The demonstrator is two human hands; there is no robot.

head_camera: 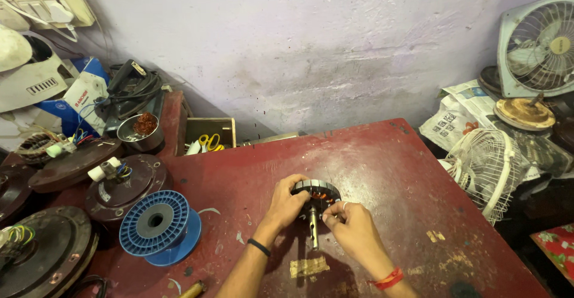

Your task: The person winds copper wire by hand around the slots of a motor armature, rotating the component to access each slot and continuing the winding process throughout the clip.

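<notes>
A round fan motor stator (317,191) with copper windings and a metal shaft pointing toward me lies on the red worktable (382,166). My left hand (286,203) grips the stator's left rim. My right hand (351,225) pinches at its right side near the windings; a ring shows on one finger. What the right fingertips hold is too small to tell. A black band is on my left wrist and a red thread on my right wrist.
An empty blue wire spool (158,226) lies at the left. Dark fan motor housings (116,184) crowd the left edge. A wooden box with yellow scissors (209,137) sits at the back. A wire fan guard (487,166) and a table fan (538,46) stand at the right.
</notes>
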